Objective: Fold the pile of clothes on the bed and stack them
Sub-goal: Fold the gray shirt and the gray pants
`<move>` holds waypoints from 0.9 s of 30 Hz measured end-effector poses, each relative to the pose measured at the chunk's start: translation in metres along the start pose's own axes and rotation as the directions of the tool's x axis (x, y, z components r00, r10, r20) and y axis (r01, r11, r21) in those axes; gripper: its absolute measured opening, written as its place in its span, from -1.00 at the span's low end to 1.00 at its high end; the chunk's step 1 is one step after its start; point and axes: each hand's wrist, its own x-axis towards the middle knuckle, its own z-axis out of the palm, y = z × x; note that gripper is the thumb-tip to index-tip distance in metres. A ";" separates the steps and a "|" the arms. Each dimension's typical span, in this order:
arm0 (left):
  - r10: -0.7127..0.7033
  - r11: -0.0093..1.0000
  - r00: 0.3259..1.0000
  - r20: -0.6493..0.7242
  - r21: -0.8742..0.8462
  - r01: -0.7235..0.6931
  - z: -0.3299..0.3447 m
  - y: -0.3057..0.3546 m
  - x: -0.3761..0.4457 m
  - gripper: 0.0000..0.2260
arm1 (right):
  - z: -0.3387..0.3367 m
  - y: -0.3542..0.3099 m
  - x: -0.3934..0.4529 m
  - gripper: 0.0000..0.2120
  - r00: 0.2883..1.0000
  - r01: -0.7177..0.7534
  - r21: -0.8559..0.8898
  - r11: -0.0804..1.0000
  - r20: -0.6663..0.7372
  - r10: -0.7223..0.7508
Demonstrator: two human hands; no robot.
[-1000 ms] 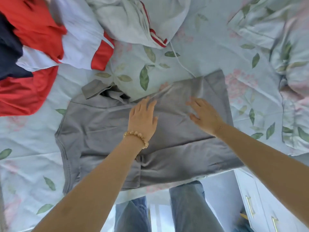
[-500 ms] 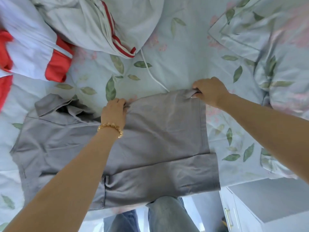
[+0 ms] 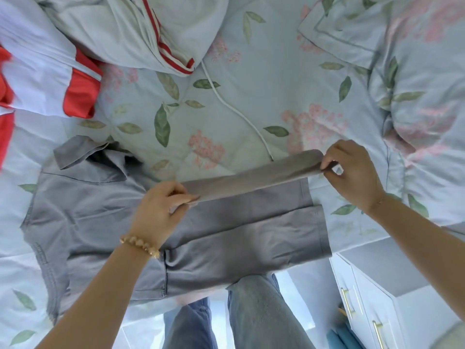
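A grey collared shirt (image 3: 105,222) lies flat on the floral bed sheet (image 3: 251,96), collar at the left, hem at the right. Its far long edge is lifted and turned towards me as a narrow flap (image 3: 251,176). My left hand (image 3: 161,210), with a bead bracelet on the wrist, pinches that flap near the shirt's middle. My right hand (image 3: 352,172) pinches the flap's corner at the hem end. A red and white garment (image 3: 50,79) and a pale garment with red stripes (image 3: 141,31) lie unfolded at the back left.
A white cable (image 3: 234,109) runs across the sheet behind the shirt. A rumpled floral duvet (image 3: 415,84) fills the right side. The bed's near edge runs under the shirt; my jeans-clad legs (image 3: 251,311) and a white drawer unit (image 3: 364,298) stand below it.
Both hands went from resting flat on the shirt to gripping its far edge. They have now lifted that edge and drawn it towards me, folding it over.
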 end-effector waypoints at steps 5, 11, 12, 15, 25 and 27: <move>0.102 0.994 0.986 0.132 0.013 -0.105 0.022 0.017 -0.044 -0.60 | 0.017 -0.006 -0.084 -0.75 0.997 -0.033 -0.118 0.993 0.071 0.041; -0.057 0.977 0.935 0.350 0.212 -0.020 0.065 0.019 -0.065 -0.80 | 0.059 -0.016 -0.128 -0.76 0.964 -0.172 -0.288 0.942 0.145 0.221; -0.094 0.966 0.912 0.399 0.259 -0.013 0.069 0.020 -0.065 -0.78 | 0.065 -0.021 -0.129 -0.77 0.952 -0.191 -0.302 0.934 0.174 0.251; -0.061 0.979 0.961 0.268 0.205 0.005 0.075 0.028 -0.062 -0.82 | 0.072 -0.035 -0.123 -0.78 0.939 -0.258 -0.307 0.916 0.145 0.313; -0.172 0.911 0.940 0.295 0.411 0.038 0.142 0.041 -0.020 -0.34 | 0.136 -0.053 -0.074 -0.44 0.894 0.130 -0.259 0.957 0.447 -0.001; -0.159 0.895 0.943 0.291 0.446 0.013 0.150 0.025 -0.019 -0.30 | 0.138 -0.027 -0.074 -0.40 0.895 0.138 -0.307 0.942 0.445 0.014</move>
